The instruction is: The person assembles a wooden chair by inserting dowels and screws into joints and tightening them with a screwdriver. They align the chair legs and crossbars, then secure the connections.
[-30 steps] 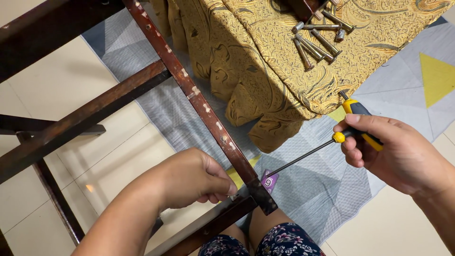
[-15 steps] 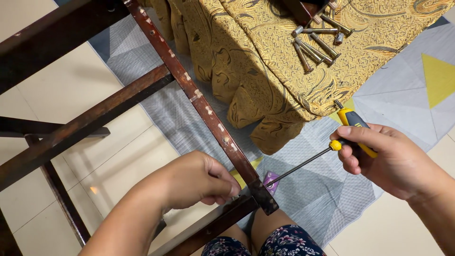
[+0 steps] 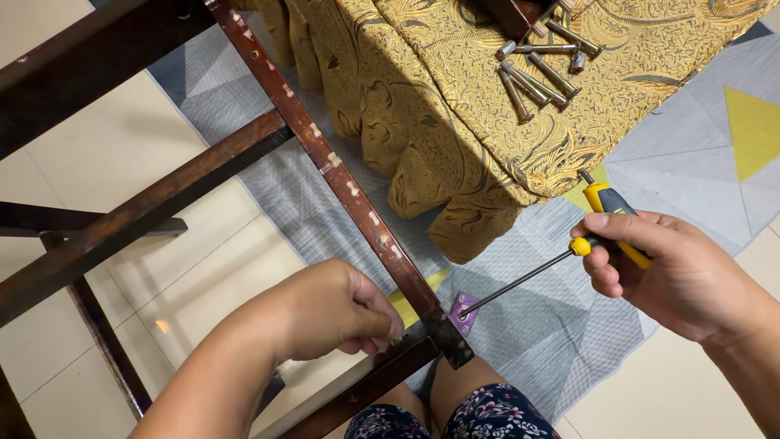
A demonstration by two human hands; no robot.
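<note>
Head view: your right hand [image 3: 682,272] is clamping its fingers on the yellow-and-black-handled screwdriver [image 3: 561,260], its tip touching the dark wooden frame [image 3: 357,203] corner; your left hand [image 3: 325,313] is gripping the frame.

No packages, signs or screens in view. One possible label: a small purple tag [image 3: 465,311], roughly square, near centre of the scene, just right of the dark wooden frame's near corner and lying against the grey mat. Its surface is too small and partly covered to tell more. Beside it on the left, a narrow yellow strip [image 3: 409,302] peeks out from behind the frame; cannot tell whether it is a label or part of the mat's pattern.
</note>
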